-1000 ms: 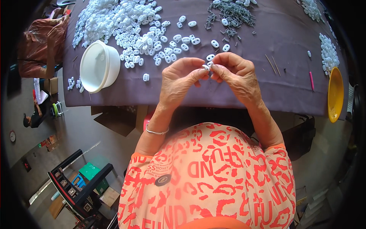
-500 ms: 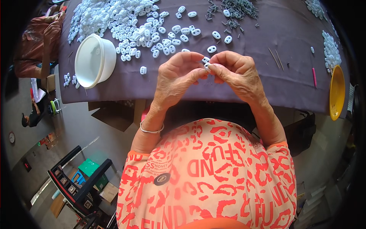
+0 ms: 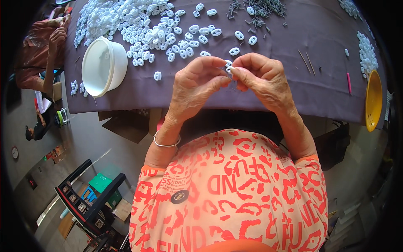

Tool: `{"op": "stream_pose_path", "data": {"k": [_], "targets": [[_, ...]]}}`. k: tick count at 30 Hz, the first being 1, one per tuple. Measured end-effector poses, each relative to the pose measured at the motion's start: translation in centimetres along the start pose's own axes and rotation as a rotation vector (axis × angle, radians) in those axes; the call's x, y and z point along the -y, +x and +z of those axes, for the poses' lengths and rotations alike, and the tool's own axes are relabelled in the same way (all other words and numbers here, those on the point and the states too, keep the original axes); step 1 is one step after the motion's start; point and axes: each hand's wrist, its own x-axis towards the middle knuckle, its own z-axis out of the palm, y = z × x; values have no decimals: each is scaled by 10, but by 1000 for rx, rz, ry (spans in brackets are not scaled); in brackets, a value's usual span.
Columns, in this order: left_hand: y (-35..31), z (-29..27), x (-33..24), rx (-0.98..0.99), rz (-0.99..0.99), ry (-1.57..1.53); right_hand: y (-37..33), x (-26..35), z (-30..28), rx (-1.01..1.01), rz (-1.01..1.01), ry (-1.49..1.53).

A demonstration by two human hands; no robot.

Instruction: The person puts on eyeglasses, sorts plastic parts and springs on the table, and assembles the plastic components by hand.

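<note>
My left hand (image 3: 195, 86) and my right hand (image 3: 265, 82) meet above the table's near part, fingers bent and fingertips pinched together. Between them is a small white two-hole cord lock (image 3: 228, 64), partly covered by the fingers; the right thumb and forefinger press on its near end. Just beyond the hands lie loose white cord locks, one of them an oval piece (image 3: 234, 51) with two dark holes. Further back is a heap of small grey springs (image 3: 265, 11).
A large heap of white cord locks (image 3: 109, 19) covers the back left, with a white tub (image 3: 119, 69) tilted before it. To the right lie two thin sticks (image 3: 304, 61), a pink pen-like stick (image 3: 349, 83), small white parts (image 3: 367, 54) and a yellow bowl (image 3: 373, 103). Another person's arm (image 3: 51, 59) shows at left.
Both hands stay over the same place, pinching the cord lock. The right hand and the cord lock have shifted very slightly; the view has moved a little.
</note>
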Motion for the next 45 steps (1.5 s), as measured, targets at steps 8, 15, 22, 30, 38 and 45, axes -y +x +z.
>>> {"op": "stream_pose_path", "data": {"k": [8,15,22,30,38,45], "targets": [[0,-1,3,3,9,21,-1,-4,1,31,13,-72],[0,0,1,11,-1,12,0,-5,0,9,15,-63],[1,-1,3,8,0,36,0,-4,0,14,45,-37],[0,-1,5,-4,4,45,1,-8,-2,41,39,-130],[1,-1,8,-17,42,133,0,-10,-1,47,54,-126],[0,-3,14,8,85,224,0,-23,1,47,-82,-303]]}}
